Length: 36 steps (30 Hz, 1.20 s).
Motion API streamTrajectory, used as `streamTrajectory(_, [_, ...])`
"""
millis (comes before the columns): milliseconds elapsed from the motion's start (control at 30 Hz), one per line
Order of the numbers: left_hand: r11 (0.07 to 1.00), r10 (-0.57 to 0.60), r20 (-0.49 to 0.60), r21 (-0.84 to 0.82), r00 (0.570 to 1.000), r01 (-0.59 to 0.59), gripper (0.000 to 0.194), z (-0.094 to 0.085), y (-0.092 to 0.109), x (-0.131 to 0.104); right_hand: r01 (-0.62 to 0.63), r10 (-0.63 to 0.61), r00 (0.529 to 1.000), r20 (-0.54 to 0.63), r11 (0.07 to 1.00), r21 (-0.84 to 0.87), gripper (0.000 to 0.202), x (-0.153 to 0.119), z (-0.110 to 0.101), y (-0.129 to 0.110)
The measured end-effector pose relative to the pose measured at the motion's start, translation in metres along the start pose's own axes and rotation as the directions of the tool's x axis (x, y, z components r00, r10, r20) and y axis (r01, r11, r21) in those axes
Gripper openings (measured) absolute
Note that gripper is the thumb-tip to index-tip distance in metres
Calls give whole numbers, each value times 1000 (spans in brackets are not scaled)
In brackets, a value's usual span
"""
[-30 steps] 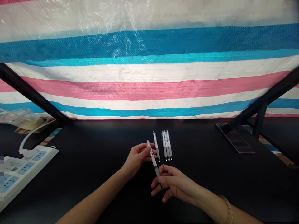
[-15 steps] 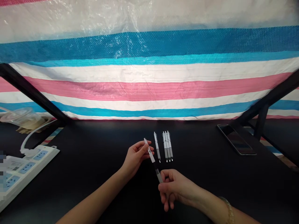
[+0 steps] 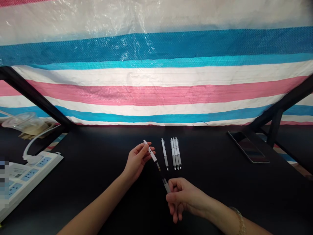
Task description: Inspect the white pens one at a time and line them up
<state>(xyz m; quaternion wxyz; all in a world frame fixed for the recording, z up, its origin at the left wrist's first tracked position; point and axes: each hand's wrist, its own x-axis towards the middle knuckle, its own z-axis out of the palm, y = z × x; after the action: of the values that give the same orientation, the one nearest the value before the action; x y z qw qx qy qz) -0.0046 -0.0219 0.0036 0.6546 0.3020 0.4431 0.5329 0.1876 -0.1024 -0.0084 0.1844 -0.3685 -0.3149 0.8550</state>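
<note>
My left hand [image 3: 137,160] pinches the white upper barrel [image 3: 151,153] of a pen, tilted with its push button at the upper left. My right hand [image 3: 182,197] grips the grey lower barrel [image 3: 166,186] of the same pen; its tip is hidden in the fingers. Between the two parts runs a thin dark ink refill [image 3: 159,168]. Just right of my left hand a white pen [image 3: 164,153] with a grey grip lies on the black table [image 3: 105,192]. Beside it, several like pens [image 3: 175,152] lie close together in a row.
At the right lies a dark smartphone [image 3: 248,147]. On the left are a white power strip [image 3: 46,164] with a plugged-in cable and a clear plastic cup [image 3: 23,121]. A striped sheet [image 3: 156,94] hangs behind the table, between black frame bars [image 3: 40,99].
My left hand has moved up and left with the white upper barrel, widening the gap between the pen's two parts and baring more of the refill. My right hand has stayed almost still.
</note>
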Motion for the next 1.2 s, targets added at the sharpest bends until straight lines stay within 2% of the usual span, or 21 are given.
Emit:
streamTrajectory(167, [999, -46, 55, 9, 997, 46, 31, 6, -5, -7, 23, -23, 1000, -2, 1000, 10, 41, 3, -2, 3])
streamTrajectory(300, [992, -107, 172, 87, 979, 93, 31, 13, -13, -18, 57, -57, 998, -5, 998, 28, 41, 4, -4, 3])
streamTrajectory(400, [988, -105, 214, 134, 971, 77, 30, 15, -14, -23, 68, -68, 998, -8, 997, 46, 40, 4, -5, 1])
streamTrajectory(633, [984, -92, 251, 174, 964, 49, 27, 11, -12, -21, 106, -102, 994, -36, 984, 144, 35, 5, -6, 4])
streamTrajectory(800, [988, -126, 285, 122, 950, 94, 26, 9, -15, -20, 98, -95, 995, -25, 983, 155, 36, 9, -8, 8])
streamTrajectory(1033, [992, -114, 241, 80, 964, 97, 29, 12, -12, -21, 68, -71, 997, 15, 987, 145, 44, 6, -8, 3])
streamTrajectory(1200, [990, -121, 236, 94, 964, 101, 29, 12, -12, -21, 125, -124, 992, -18, 986, 110, 40, 7, -9, 5])
